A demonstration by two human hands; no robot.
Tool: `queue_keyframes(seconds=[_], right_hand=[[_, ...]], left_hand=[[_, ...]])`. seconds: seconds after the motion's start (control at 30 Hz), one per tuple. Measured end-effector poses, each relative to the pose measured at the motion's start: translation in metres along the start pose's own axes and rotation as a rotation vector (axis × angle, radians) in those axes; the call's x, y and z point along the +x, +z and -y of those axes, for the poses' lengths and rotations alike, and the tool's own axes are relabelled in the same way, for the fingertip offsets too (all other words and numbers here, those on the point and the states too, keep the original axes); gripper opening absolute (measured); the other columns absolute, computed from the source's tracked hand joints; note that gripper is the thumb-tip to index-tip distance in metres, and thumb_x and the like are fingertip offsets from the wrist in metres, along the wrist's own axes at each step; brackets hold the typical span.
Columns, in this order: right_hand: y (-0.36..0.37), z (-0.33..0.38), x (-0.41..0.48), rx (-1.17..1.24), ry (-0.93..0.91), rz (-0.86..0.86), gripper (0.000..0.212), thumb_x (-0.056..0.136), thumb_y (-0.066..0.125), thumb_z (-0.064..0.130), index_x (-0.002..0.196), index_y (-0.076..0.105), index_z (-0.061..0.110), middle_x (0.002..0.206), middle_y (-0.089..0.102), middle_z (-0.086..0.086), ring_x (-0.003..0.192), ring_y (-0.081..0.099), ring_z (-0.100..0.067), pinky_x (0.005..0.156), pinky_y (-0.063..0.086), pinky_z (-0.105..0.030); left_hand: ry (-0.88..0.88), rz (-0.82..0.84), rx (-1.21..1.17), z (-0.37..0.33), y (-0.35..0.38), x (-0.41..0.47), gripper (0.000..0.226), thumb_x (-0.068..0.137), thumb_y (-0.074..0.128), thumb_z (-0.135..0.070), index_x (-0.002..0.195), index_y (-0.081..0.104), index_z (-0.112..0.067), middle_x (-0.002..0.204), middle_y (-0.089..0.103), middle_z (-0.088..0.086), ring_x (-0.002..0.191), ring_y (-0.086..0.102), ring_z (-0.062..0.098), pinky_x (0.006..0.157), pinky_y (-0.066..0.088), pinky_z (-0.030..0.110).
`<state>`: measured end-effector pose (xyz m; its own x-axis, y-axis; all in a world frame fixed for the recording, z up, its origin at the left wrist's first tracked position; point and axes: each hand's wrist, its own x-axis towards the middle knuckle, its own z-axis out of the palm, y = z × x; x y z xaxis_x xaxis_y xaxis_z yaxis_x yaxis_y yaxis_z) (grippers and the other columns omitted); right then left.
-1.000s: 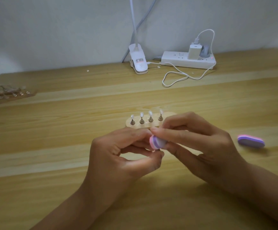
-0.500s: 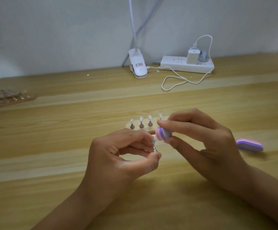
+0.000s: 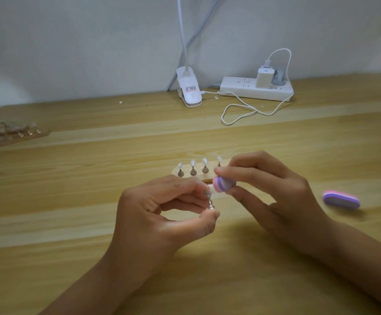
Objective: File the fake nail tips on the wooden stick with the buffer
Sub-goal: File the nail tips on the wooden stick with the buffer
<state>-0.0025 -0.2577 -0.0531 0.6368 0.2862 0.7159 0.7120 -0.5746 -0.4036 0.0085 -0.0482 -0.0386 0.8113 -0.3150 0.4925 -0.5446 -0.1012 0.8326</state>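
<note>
Five small metal stands show in all. Four sit upright in a row on the wooden stick, each capped with a clear nail tip. The fifth, the held stand, is lifted off and pinched in the left hand, thumb under its foot and fingertips up by its head. Its long axis runs near to far, almost upright, so the held tip points away from the person; the tip itself is blurred. The right hand grips the pink-and-purple buffer between thumb and forefinger, with its long axis left to right and its rounded end turned left. That end lies just right of and beyond the held tip, closer than any other hand or tool. I cannot tell whether they touch. The next stroke likely needs only a short move left and down. Two buffers are in view, since a second buffer lies on the wooden table well to the right. Far left is another rack of tips, too blurred to count.
</note>
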Motion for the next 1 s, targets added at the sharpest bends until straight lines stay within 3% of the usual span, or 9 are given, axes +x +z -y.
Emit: queue_keyframes(seconds=[0.1,0.2,0.3,0.43,0.67,0.83,1.0], right_hand=[[0.002,0.007,0.003,0.056,-0.022,-0.045,0.025,0.094,0.067,0.004,0.119,0.067,0.006,0.106,0.064,-0.011,0.101,0.065,-0.018,0.090,0.052,-0.028],[0.005,0.010,0.000,0.039,-0.087,0.006,0.024,0.096,0.064,0.004,0.120,0.066,0.005,0.106,0.064,-0.013,0.099,0.066,-0.024,0.088,0.053,-0.033],[0.000,0.001,0.001,-0.004,0.003,0.010,0.022,0.092,0.067,0.000,0.114,0.071,0.000,0.104,0.065,-0.013,0.098,0.067,-0.025,0.087,0.054,-0.036],[0.004,0.012,0.002,0.063,-0.053,-0.041,0.025,0.094,0.066,0.004,0.118,0.067,0.005,0.105,0.064,-0.012,0.102,0.065,-0.020,0.090,0.051,-0.028],[0.000,0.008,0.003,0.117,-0.018,-0.071,0.027,0.090,0.069,0.001,0.114,0.061,0.009,0.104,0.062,-0.008,0.098,0.062,-0.013,0.089,0.047,-0.018],[0.004,0.009,0.000,0.059,-0.088,-0.087,0.026,0.090,0.063,0.001,0.115,0.061,0.011,0.105,0.058,-0.006,0.101,0.059,-0.013,0.092,0.046,-0.020],[0.004,0.011,-0.002,0.034,-0.125,-0.100,0.023,0.092,0.063,0.003,0.113,0.062,0.012,0.106,0.056,-0.002,0.104,0.057,-0.012,0.093,0.044,-0.019]], left_hand=[[-0.002,-0.008,0.012,-0.001,0.000,0.002,0.026,0.065,0.086,-0.009,0.089,0.077,-0.014,0.081,0.074,0.000,0.070,0.072,0.015,0.067,0.058,0.023],[0.045,0.019,0.040,-0.001,0.001,0.002,0.029,0.066,0.083,-0.009,0.094,0.076,-0.013,0.084,0.075,-0.003,0.073,0.073,0.014,0.067,0.058,0.022],[0.031,-0.012,0.017,0.001,-0.002,0.002,0.026,0.066,0.083,-0.014,0.090,0.076,-0.008,0.083,0.074,0.000,0.072,0.073,0.015,0.067,0.058,0.022],[0.034,0.024,-0.060,-0.001,0.001,0.002,0.026,0.067,0.081,-0.010,0.093,0.077,-0.008,0.084,0.075,0.003,0.072,0.073,0.017,0.068,0.057,0.022],[-0.184,0.048,-0.491,0.000,-0.001,0.004,0.026,0.067,0.084,-0.022,0.089,0.076,-0.010,0.078,0.074,0.008,0.071,0.071,0.018,0.069,0.056,0.026],[-0.329,0.087,-0.602,0.002,0.000,0.006,0.037,0.064,0.086,-0.033,0.090,0.077,-0.008,0.079,0.073,0.009,0.069,0.070,0.019,0.068,0.055,0.025],[-0.364,0.106,-0.626,0.002,0.000,0.006,0.037,0.064,0.086,-0.034,0.089,0.077,-0.008,0.079,0.072,0.010,0.069,0.069,0.019,0.066,0.055,0.025]])
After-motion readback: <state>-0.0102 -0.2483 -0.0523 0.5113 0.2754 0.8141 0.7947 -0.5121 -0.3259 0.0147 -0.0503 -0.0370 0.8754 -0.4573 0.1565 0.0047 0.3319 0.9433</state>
